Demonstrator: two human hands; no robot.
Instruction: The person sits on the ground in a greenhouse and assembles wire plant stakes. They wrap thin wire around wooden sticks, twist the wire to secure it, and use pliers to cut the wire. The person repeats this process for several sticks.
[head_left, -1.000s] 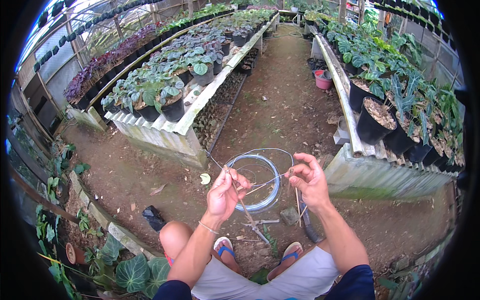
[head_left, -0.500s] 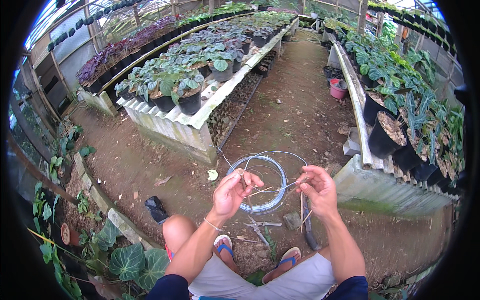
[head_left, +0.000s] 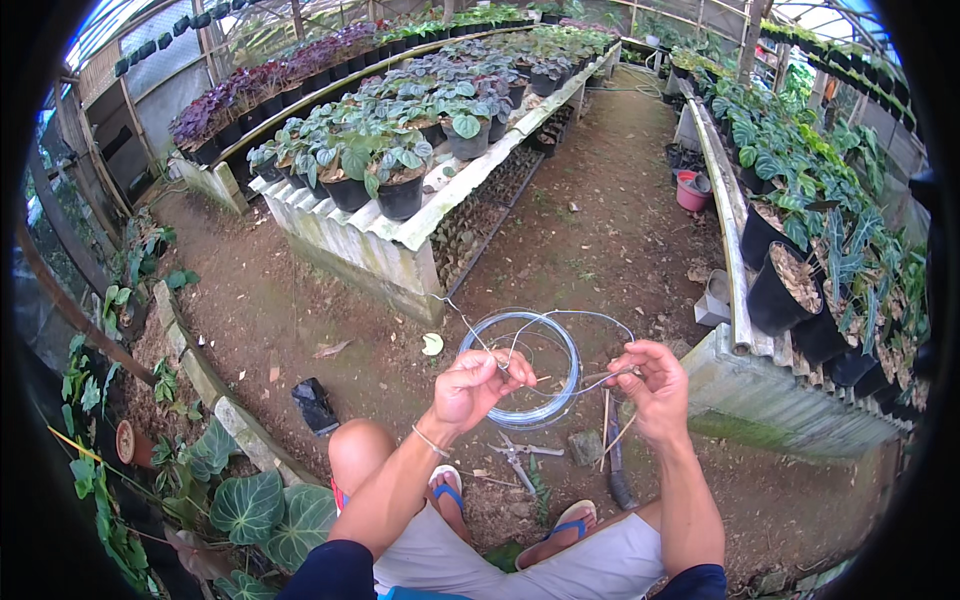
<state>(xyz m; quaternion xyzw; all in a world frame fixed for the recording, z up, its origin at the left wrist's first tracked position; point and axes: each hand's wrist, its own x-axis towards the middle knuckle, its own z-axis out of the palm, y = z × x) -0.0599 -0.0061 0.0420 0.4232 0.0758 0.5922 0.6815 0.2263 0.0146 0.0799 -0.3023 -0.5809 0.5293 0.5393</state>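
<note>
My left hand is closed in a pinch on thin silvery wire, whose loose end sticks up and to the left with a small bend at its tip. My right hand pinches the same kind of wire, with thumb and forefinger together. Between the hands a strand arcs up and over, and another short length runs low towards the right fingertips. Below and behind them a coil of wire lies on the ground. A thin brown stick seems to show by the left fingertips; its hold is unclear.
Plier-like shears, a stone block and a dark-handled tool lie near my feet. A black plastic bundle is at left. Corrugated benches carry potted plants on both sides of a dirt path. A pink pot stands by the right bench.
The view has shifted slightly, so the scene sits further right. My left fingers have drawn closer together around the wire. My right hand keeps its pinch, turned a little.
</note>
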